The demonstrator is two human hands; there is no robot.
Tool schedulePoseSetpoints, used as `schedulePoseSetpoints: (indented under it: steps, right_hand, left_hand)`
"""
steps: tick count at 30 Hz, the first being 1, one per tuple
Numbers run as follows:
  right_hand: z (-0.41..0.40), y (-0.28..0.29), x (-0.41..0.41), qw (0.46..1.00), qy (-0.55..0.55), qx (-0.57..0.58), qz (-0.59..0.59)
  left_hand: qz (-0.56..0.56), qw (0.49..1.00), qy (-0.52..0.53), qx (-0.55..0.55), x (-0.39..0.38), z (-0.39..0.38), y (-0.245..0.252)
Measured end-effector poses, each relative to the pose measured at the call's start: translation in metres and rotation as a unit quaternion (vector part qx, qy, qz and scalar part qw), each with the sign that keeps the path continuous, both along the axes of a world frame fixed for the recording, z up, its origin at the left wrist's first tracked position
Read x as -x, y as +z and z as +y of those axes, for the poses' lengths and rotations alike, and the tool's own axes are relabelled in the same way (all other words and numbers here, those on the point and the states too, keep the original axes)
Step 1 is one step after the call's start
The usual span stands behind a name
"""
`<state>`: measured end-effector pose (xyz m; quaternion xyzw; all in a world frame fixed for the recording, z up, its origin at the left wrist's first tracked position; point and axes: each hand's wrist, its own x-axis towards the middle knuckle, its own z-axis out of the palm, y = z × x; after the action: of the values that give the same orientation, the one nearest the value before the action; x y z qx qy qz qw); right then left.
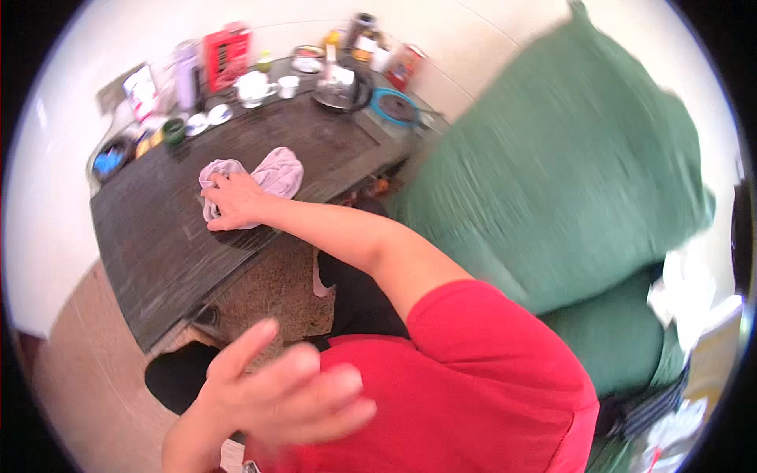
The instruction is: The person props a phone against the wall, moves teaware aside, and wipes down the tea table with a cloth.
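My right hand (235, 201) presses a crumpled pink cloth (279, 171) onto the dark wooden table (148, 248). The fingers lie spread over the cloth's left part, while its right part bunches up beside the wrist. Raised in front of my red shirt, near the camera, my left hand (284, 384) holds nothing. Its fingers are apart and blurred.
Along the table's back stand a glass pot (337, 88), a white teapot (252, 88), a white cup (288, 87), a red box (227, 59) and a lilac bottle (188, 74). A blue-rimmed round item (395, 107) is at the right. A large green cover (562, 165) bulges beside the table.
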<state>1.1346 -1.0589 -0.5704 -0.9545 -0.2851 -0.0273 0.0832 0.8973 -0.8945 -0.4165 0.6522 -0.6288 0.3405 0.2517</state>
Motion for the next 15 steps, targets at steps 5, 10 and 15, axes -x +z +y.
schedulePoseSetpoints:
  steps: [5, 10, 15]
  right_hand:
    - [-0.019, 0.022, 0.002, 0.996, 0.057, -0.035, -0.062]
    - [-0.03, 0.015, -0.022, 0.999, 0.014, -0.03, -0.042]
    - [-0.092, 0.002, -0.076, 0.989, -0.052, -0.115, -0.077]
  left_hand:
    - [0.136, 0.974, 0.046, 0.177, -0.042, -0.037, -0.066]
    - [0.211, 0.957, 0.145, 0.134, -0.08, -0.028, -0.125]
    - [0.276, 0.931, 0.204, 0.125, -0.082, -0.019, -0.165]
